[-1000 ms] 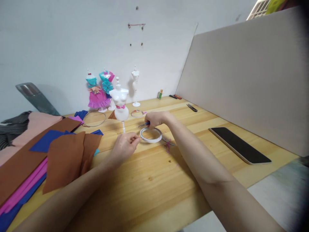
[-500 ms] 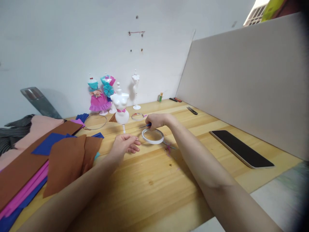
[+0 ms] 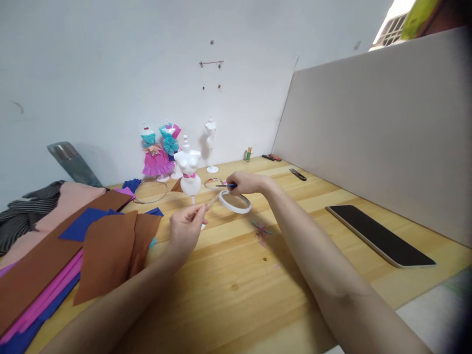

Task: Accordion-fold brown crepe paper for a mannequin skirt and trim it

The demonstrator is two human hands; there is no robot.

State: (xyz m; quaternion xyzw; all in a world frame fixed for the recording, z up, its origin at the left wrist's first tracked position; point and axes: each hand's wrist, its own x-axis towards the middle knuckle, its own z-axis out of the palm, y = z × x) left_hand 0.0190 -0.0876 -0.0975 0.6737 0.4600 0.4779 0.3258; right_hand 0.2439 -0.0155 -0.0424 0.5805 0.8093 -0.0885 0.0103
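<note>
Worktable (image 3: 236, 305): pale wooden planks, set against a white wall (image 3: 110, 64), grey partition (image 3: 368, 137) along the right.
Tape roll (image 3: 235, 209): white ring, tilted, centre of the scene, between the hands; whether it clears the wood cannot be told.
Tape strip (image 3: 213, 201): thin, pale, stretched from the roll's left edge to the left fingertips.
Left hand (image 3: 187, 228): thumb and fingers pinched together on the strip's end.
Right hand (image 3: 245, 183): fingers closed at the roll's far rim, also gripping a dark pointed tool (image 3: 223, 186), tip to the left.
Near dress form (image 3: 188, 161): upright, white, left of the roll; pink band (image 3: 190, 175) at the waist, otherwise bare.
Dressed forms, two (image 3: 157, 164) (image 3: 170, 145): far left, in turquoise and pink.
Slim form (image 3: 211, 141): far, undressed.
Fabric, brown (image 3: 108, 250): left, lying flat beside blue and pink pieces.
Progress, as judged: a length of strip drawn out; cutting seemingly not yet done; near form without garment, brown fabric unattached.
</note>
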